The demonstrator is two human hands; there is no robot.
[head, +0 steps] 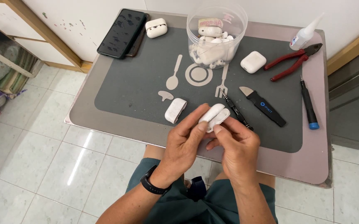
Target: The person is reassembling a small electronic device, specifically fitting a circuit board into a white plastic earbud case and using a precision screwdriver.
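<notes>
While the grey mat point(138, 83) is covering most of the tabletop point(312, 157), both hands are meeting just above its near edge. Left hand point(183, 143) and right hand point(237, 145) are closing together on a white earbud case point(214, 116), its long axis slanting up to the right, poking out beyond the fingertips. Each hand is gripping it equally closely. A second white shell point(175, 110) is lying just left, a thin black screwdriver point(236, 111) just right.

What you couldn't see

Your hands point(212, 143) covered most of the white case point(213, 116); the clear tub point(216, 35) was cropped on top, its white parts too jumbled to identify.
</notes>
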